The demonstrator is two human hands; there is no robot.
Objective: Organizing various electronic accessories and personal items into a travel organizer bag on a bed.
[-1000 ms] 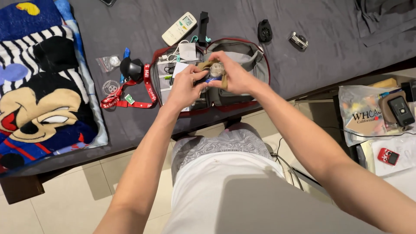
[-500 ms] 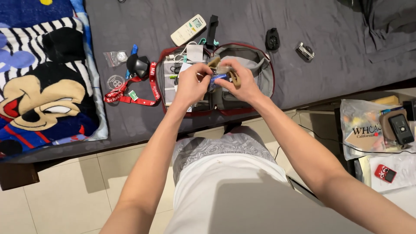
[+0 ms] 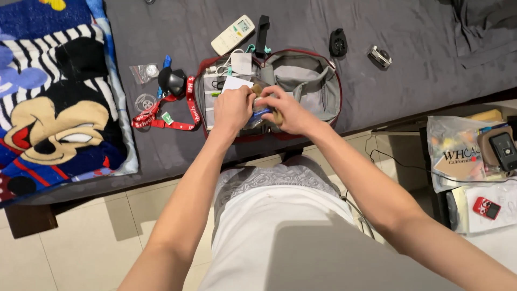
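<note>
From the head camera, looking down: both hands meet over an open grey pouch (image 3: pixel 301 81) with a red edge, lying on a dark bedsheet (image 3: pixel 404 81) near the bed's edge. The left hand (image 3: pixel 232 109) and the right hand (image 3: pixel 285 110) are closed together around a small bundle (image 3: pixel 259 108), tan with a bit of blue and something clear showing between the fingers. Each hand pinches it narrowly from its own side; what the bundle is exactly cannot be told, since the fingers hide most of it. It sits just above the pouch's middle, low over the open halves.

To the left of the pouch lie a red lanyard (image 3: pixel 177 116), a black rounded gadget (image 3: pixel 173 81) and two small clear bags (image 3: pixel 142 71). Above it are a white remote control (image 3: pixel 233 34) and a black strap (image 3: pixel 262 28); further right, a small black clip (image 3: pixel 337 42) and a little metal piece (image 3: pixel 380 56). A cartoon blanket (image 3: pixel 59 108) covers the bed's left end.

To handle this well, I judge the bundle wants a firm two-sided pinch held low over the pouch, so that anything slipping loose drops inside rather than onto the sheet, and fingers kept clear of the white cables (image 3: pixel 223 67) in the left half.
</note>
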